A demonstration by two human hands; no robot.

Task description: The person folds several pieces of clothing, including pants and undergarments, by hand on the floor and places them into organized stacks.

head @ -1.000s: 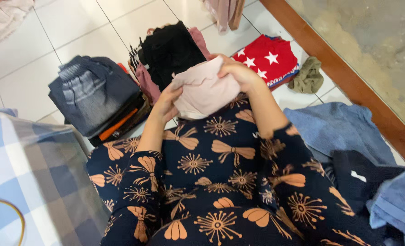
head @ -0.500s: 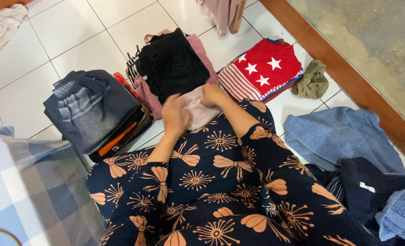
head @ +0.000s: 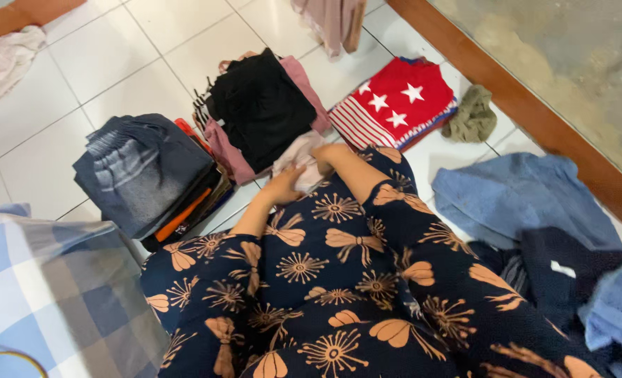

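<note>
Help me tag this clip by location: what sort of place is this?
Probably a home, during laundry folding on the white tiled floor: folded stacks such as the jeans pile and red starred garment sit around the person, whose hands press a pale pink cloth.

Person wears a dark navy long-sleeved garment (head: 339,280) of soft fabric, printed all over with orange-tan bow shapes and spoked starburst flowers. Sleeves pushed up along the forearms; both hands (head: 286,187) bare, no rings or watch visible.

Pale pink is seen on the folded cloth (head: 298,157) — red with white stars on the folded garment (head: 395,101), upper right.
</note>
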